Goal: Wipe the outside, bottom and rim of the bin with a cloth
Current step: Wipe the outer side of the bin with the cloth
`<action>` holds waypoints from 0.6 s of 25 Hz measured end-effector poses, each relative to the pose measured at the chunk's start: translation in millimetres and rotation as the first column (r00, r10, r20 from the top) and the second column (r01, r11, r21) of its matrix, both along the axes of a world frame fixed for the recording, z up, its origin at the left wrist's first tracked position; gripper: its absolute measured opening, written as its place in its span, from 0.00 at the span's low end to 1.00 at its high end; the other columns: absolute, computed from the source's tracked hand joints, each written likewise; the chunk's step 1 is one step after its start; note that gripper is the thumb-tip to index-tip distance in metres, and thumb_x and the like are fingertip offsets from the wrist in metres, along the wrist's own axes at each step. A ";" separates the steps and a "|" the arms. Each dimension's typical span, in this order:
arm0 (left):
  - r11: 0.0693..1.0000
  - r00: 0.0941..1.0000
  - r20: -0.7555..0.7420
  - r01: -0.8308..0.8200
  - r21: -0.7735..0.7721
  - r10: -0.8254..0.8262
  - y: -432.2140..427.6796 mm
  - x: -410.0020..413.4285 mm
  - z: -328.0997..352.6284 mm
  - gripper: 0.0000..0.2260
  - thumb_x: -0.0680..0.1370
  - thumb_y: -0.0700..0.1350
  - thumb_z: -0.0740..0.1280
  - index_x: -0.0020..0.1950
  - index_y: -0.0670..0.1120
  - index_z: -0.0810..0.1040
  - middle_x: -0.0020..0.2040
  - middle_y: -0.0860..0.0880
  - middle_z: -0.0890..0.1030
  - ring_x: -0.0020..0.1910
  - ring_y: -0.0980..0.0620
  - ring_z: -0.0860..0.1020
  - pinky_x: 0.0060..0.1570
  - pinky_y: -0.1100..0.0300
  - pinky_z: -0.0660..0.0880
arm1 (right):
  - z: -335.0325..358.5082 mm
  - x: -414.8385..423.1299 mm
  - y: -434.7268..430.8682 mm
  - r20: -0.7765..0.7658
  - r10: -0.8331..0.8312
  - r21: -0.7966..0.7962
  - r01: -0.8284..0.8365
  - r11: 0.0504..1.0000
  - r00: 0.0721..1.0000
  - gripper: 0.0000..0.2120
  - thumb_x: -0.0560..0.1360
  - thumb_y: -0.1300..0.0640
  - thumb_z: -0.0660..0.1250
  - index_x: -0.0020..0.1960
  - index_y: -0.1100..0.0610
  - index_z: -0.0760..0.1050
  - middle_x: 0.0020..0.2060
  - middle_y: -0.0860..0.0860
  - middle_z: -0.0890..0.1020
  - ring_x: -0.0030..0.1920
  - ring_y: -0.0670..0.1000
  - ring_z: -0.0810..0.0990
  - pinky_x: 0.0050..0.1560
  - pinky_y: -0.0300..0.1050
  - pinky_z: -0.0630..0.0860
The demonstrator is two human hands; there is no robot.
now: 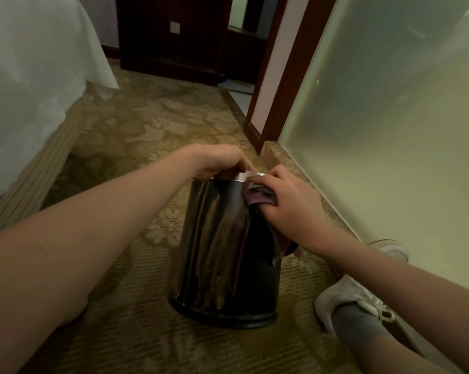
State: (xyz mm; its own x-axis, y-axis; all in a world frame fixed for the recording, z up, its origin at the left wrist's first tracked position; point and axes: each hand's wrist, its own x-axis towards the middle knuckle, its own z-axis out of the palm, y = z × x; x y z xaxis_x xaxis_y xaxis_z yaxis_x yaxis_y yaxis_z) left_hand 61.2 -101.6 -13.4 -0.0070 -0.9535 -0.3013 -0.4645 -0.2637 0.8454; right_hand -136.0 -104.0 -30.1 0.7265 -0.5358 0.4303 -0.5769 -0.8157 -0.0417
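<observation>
Nearest the viewer, just right of the bin (pixel 222 255), a white shoe (pixel 346 300) rests on the patterned carpet (pixel 136 333), and a second shoe (pixel 389 248) lies a little farther along the frosted glass wall (pixel 389 130). The bin stands on that carpet, leaning away from the viewer so its base rim shows near and its metal rim (pixel 250 175) sits at the far top. On the bin's right upper side the right hand (pixel 290 203) is curled shut around a purplish cloth (pixel 257 197), pressing it against the wall just under the rim, with a loose tail hanging down the side. At the far left of the rim the left hand (pixel 225 163) pinches the edge, fingers closed over it.

I judge the main risk to be the bin skidding or tipping: it appears balanced on part of its base, so a hard push from the cloth against a slack left grip could roll it toward the wall. The hanging tail could also snag under the base.

Room to the bin's right is tight, between shoes and glass. Left of the bin the carpet is open as far as the bed skirt (pixel 44 168). Beyond the bin, floor runs clear to a dark wooden doorframe (pixel 279 98).
</observation>
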 end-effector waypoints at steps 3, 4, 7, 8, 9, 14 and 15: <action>1.000 0.999 0.044 0.007 -0.007 -0.006 4.0 -1.5 4.1 0.16 0.80 0.41 0.55 0.51 0.52 0.81 0.55 0.43 0.79 0.52 0.47 0.76 0.52 0.54 0.72 | -13.2 -8.2 14.2 -0.076 0.046 -0.027 -0.048 0.999 0.996 0.19 0.71 0.45 0.62 0.61 0.43 0.76 0.51 0.47 0.76 0.48 0.52 0.79 0.37 0.48 0.77; 1.000 0.998 0.068 0.006 -0.018 -0.005 3.2 -3.6 4.5 0.15 0.80 0.41 0.54 0.55 0.52 0.80 0.56 0.45 0.79 0.53 0.49 0.77 0.50 0.55 0.73 | -22.2 -14.6 22.7 -0.120 0.085 -0.034 -0.089 0.995 0.989 0.19 0.71 0.44 0.62 0.62 0.43 0.76 0.51 0.47 0.75 0.48 0.51 0.79 0.36 0.46 0.77; 0.995 0.987 0.160 0.041 -0.087 -0.026 3.2 -11.1 2.5 0.15 0.81 0.43 0.56 0.63 0.49 0.77 0.54 0.50 0.77 0.51 0.54 0.75 0.44 0.59 0.70 | -65.1 -42.6 66.1 -0.264 0.281 0.045 -0.279 0.959 0.923 0.19 0.73 0.43 0.62 0.62 0.44 0.75 0.53 0.46 0.75 0.48 0.47 0.77 0.32 0.41 0.76; 0.992 0.981 0.191 0.053 -0.114 -0.031 3.8 -12.5 1.9 0.15 0.81 0.43 0.56 0.64 0.49 0.76 0.55 0.50 0.77 0.51 0.54 0.75 0.44 0.60 0.69 | -78.6 -51.0 80.9 -0.308 0.332 0.087 -0.321 0.943 0.892 0.19 0.73 0.43 0.64 0.63 0.44 0.74 0.54 0.45 0.74 0.48 0.46 0.77 0.32 0.38 0.74; 0.989 0.977 0.211 0.065 -0.134 -0.035 4.5 -14.0 1.9 0.15 0.81 0.43 0.56 0.64 0.49 0.76 0.57 0.50 0.77 0.53 0.54 0.75 0.46 0.61 0.69 | -88.6 -57.6 91.1 -0.342 0.362 0.118 -0.342 0.932 0.867 0.19 0.72 0.44 0.66 0.63 0.43 0.73 0.54 0.44 0.74 0.48 0.44 0.76 0.32 0.35 0.70; 0.992 0.979 0.198 0.065 -0.105 -0.043 8.3 -18.3 2.0 0.10 0.81 0.50 0.59 0.56 0.51 0.79 0.58 0.49 0.78 0.56 0.52 0.75 0.53 0.56 0.68 | -73.6 -57.7 85.8 -0.336 0.376 0.461 -0.198 0.865 0.863 0.17 0.73 0.49 0.66 0.62 0.42 0.76 0.52 0.43 0.76 0.51 0.47 0.78 0.45 0.43 0.77; 0.993 0.981 0.191 0.054 -0.108 -0.033 7.3 -17.0 0.5 0.09 0.81 0.52 0.59 0.52 0.53 0.79 0.56 0.49 0.78 0.55 0.52 0.75 0.51 0.57 0.69 | -64.7 -56.8 79.0 -0.291 0.410 0.639 -0.143 0.755 0.865 0.16 0.74 0.52 0.68 0.61 0.44 0.78 0.53 0.44 0.79 0.52 0.46 0.79 0.51 0.45 0.78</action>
State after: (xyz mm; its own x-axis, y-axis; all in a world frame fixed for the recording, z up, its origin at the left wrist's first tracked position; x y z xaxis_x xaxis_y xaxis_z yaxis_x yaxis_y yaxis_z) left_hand 44.2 -94.3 -12.9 -0.0026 -0.9812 -0.1927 -0.6275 -0.1485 0.7644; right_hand -192.8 -25.1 -94.8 0.9120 -0.3271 -0.2477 -0.4023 -0.8313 -0.3836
